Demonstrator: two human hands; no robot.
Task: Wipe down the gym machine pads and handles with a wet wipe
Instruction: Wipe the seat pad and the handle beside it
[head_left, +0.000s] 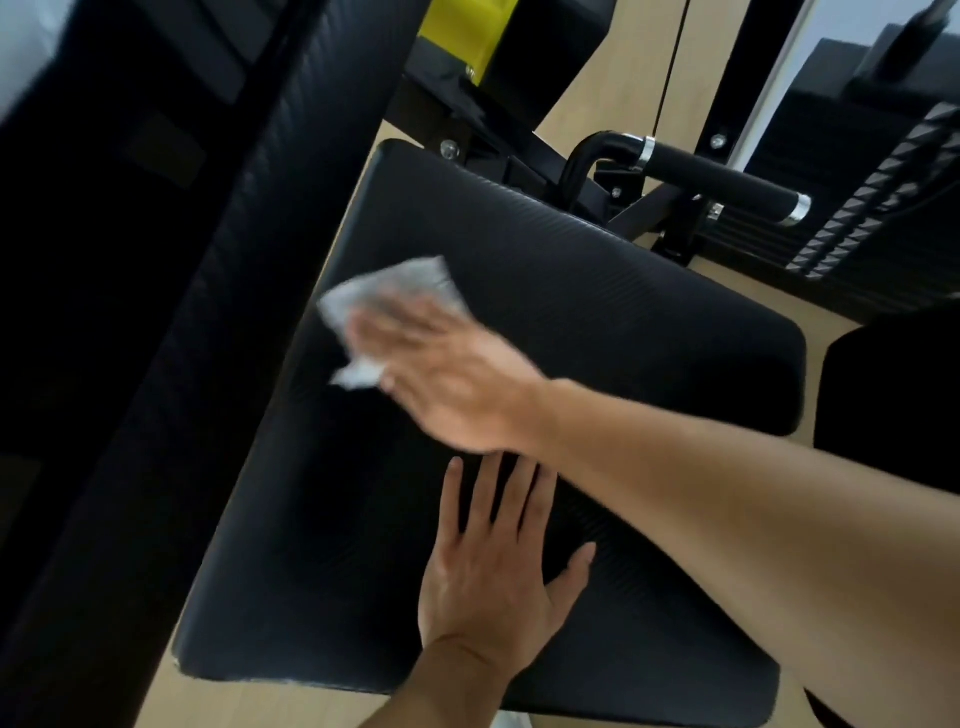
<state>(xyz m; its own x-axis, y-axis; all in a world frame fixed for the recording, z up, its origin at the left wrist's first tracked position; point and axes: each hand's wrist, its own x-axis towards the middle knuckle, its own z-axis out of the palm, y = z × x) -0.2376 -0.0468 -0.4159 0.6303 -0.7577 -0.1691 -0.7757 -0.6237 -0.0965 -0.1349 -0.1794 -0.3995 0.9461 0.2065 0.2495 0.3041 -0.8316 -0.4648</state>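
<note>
A black ribbed seat pad (597, 322) fills the middle of the view. My right hand (441, 374) lies flat on its left part, fingers straight and blurred, pressing a crumpled white wet wipe (395, 291) against the pad. The wipe sticks out beyond the fingertips. My left hand (493, 577) rests palm down with spread fingers on the near part of the same pad, just below my right wrist. A black foam handle (722, 179) with chrome end rings sticks out behind the pad at the upper right.
A tall black back pad (218, 249) slants up along the left side. A yellow part (467, 31) and black frame bars sit at the top. A weight stack (883, 192) stands at the far right. The floor (291, 701) is light wood.
</note>
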